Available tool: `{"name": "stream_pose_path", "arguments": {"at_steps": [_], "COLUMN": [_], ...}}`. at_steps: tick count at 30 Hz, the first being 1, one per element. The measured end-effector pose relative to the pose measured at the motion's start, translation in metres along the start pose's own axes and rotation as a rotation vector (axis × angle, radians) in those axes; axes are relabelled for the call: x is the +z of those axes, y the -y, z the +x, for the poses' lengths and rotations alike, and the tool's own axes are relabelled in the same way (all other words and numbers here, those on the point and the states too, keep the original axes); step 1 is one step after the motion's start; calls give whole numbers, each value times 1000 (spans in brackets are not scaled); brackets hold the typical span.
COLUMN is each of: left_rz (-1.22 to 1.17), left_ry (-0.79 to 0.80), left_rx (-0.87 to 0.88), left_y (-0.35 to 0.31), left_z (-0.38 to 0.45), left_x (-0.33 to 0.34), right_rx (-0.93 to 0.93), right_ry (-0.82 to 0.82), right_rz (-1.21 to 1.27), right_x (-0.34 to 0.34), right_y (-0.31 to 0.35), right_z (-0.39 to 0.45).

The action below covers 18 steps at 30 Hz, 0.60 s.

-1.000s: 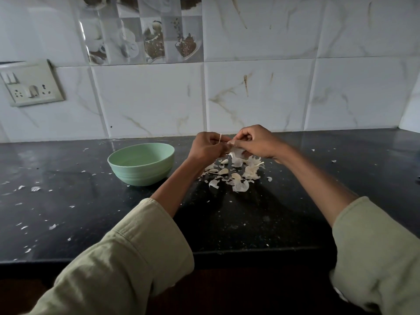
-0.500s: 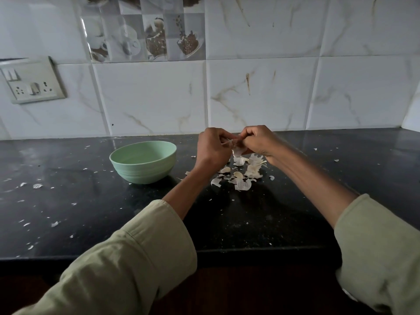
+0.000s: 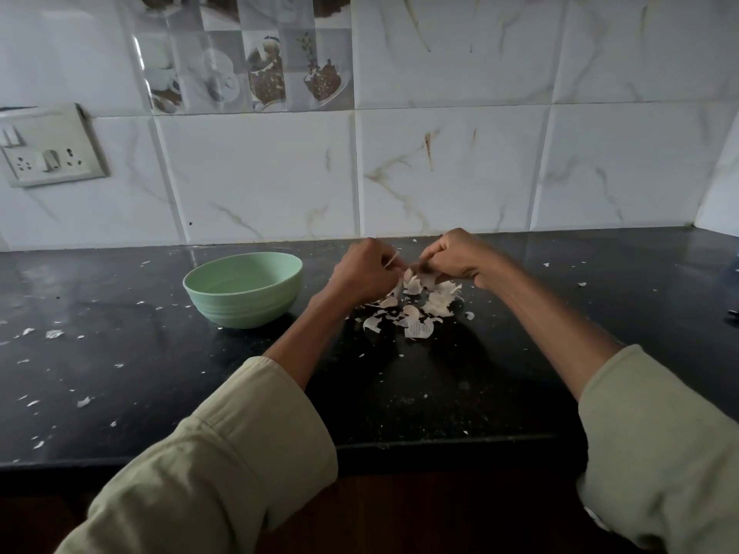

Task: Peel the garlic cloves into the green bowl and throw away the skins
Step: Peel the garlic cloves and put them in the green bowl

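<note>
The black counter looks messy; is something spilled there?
Yes. Papery garlic skins lie heaped on the counter below both hands, beside the green bowl, and small white flakes are scattered far to the left.

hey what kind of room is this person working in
Most likely a home kitchen: a dark stone countertop against a tiled wall with coffee-themed picture tiles, and a wall socket above the counter.

Bowl (image 3: 243, 290), left of the fingers (image 3: 394, 269): pale mint green, plain, faint ridges near the base. Desk (image 3: 120, 353): glossy black, flecked white. Garlic skins (image 3: 416, 309), below the fingers: off-white. Wall tiles (image 3: 452, 169) behind: white with grey-brown veining; one tile (image 3: 248, 54) carries a grey-and-brown cup print. Sleeves (image 3: 224, 465): light olive. Socket plate (image 3: 48, 149): cream.
</note>
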<state>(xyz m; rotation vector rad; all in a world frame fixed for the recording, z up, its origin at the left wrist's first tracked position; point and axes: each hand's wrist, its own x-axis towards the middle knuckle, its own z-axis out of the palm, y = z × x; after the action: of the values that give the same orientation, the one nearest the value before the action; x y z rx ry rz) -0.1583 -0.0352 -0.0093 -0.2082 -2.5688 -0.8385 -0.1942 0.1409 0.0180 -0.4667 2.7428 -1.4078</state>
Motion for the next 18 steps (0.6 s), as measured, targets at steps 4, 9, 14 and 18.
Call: {"name": "stream_pose_path", "arguments": {"at_steps": [4,9,14,18], "left_rz": [-3,-123,-321,-395], "left_ry": [26,6,7,20], "left_rx": [-14,-46,-127,-108], "left_y": [1,0,-3,-4], "left_z": [1,1,4,3], "left_x": [1,-4,-5,-5], "right_rx": [-20,-97,-164,-246], "right_ry": [41,59,62,28], "right_rz": [16,49,163,117], "right_x": [-10,-15,-19,-17], "right_y": [-2,-3,-4,-2], "right_z": [-1,-3,1,1]}}
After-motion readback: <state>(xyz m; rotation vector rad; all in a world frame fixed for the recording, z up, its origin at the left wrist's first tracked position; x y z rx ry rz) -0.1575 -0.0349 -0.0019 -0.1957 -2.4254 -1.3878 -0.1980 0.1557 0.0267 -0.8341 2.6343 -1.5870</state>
